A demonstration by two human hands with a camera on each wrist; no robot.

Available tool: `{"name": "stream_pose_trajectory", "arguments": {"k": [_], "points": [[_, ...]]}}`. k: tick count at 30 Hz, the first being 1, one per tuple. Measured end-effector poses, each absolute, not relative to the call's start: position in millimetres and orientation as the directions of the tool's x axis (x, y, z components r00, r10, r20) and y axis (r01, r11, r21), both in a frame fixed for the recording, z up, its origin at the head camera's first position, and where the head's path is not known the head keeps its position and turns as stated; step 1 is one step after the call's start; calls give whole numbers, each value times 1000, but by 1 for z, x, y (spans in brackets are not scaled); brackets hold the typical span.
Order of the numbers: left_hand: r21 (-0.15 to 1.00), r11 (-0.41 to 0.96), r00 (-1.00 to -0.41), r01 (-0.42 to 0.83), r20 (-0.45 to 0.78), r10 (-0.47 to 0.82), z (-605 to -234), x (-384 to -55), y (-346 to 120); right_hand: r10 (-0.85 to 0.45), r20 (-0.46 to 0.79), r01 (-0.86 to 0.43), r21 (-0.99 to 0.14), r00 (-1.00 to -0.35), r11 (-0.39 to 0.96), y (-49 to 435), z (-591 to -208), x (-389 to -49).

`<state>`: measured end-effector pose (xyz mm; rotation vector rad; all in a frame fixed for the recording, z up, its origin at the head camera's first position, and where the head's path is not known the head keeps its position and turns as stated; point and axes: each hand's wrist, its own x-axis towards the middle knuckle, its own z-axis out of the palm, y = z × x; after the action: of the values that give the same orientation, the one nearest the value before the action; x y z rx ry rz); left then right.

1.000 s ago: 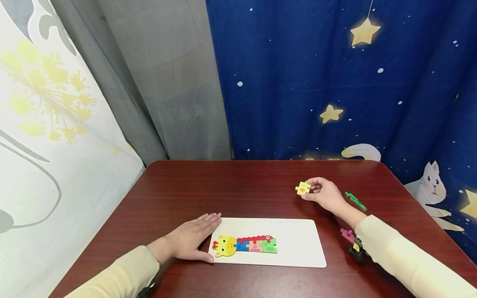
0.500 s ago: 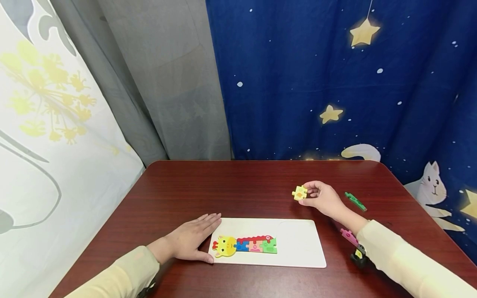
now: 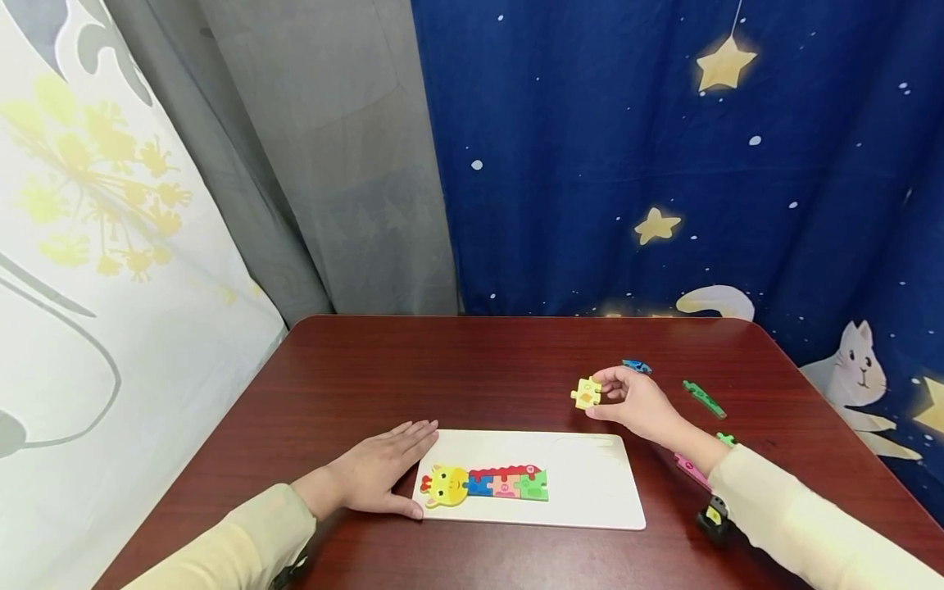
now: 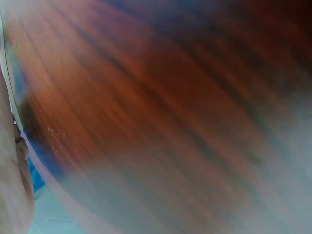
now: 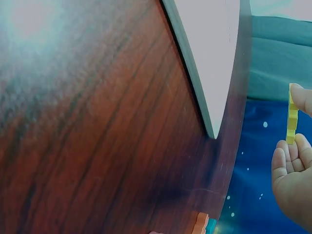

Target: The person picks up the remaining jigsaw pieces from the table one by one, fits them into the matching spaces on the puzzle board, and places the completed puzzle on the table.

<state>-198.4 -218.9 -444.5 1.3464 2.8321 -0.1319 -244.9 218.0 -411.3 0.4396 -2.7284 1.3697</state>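
Observation:
My right hand (image 3: 634,399) pinches a yellow jigsaw piece (image 3: 587,393) by its edge between thumb and fingers, above the table beyond the white board. In the right wrist view the yellow piece shows edge-on between thumb and fingertips. My left hand (image 3: 379,469) lies with straight fingers along the left end of the white puzzle board (image 3: 590,492). On that board sits a part-assembled giraffe puzzle (image 3: 483,485): a yellow head at the left, then blue, pink and green pieces with a red strip along the top. The left wrist view shows mostly blurred table and a sliver of hand.
Right of the board lie a green piece (image 3: 704,399), a pink piece (image 3: 692,469) partly under the right forearm, and another green bit (image 3: 726,439). A blue piece (image 3: 637,366) shows behind the right hand. The brown table (image 3: 413,360) ends before curtains.
My right hand has moved slightly left and nearer to the board with the yellow jigsaw piece, uncovering a blue piece behind it. The left hand and the board have stayed put.

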Motion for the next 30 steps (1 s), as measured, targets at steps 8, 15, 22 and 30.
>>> {"name": "stream_pose_trajectory", "arguments": {"k": [8,15,22,30], "points": [[-83,633,-637,770,-44,769,-446,-202,-220,-247,185,-298,-763,-951,574,210,-411,-237],[-84,626,-630,775,-41,775,-447,-203,-221,-273,189,-315,-772,-943,552,206,-416,-232],[-83,625,-629,776,-34,777,-447,-204,-221,-290,202,-335,-768,-935,546,202,-418,-226],[-76,627,-630,776,-39,775,-447,-204,-220,-304,179,-327,-768,-935,550,199,-421,-218]]}}
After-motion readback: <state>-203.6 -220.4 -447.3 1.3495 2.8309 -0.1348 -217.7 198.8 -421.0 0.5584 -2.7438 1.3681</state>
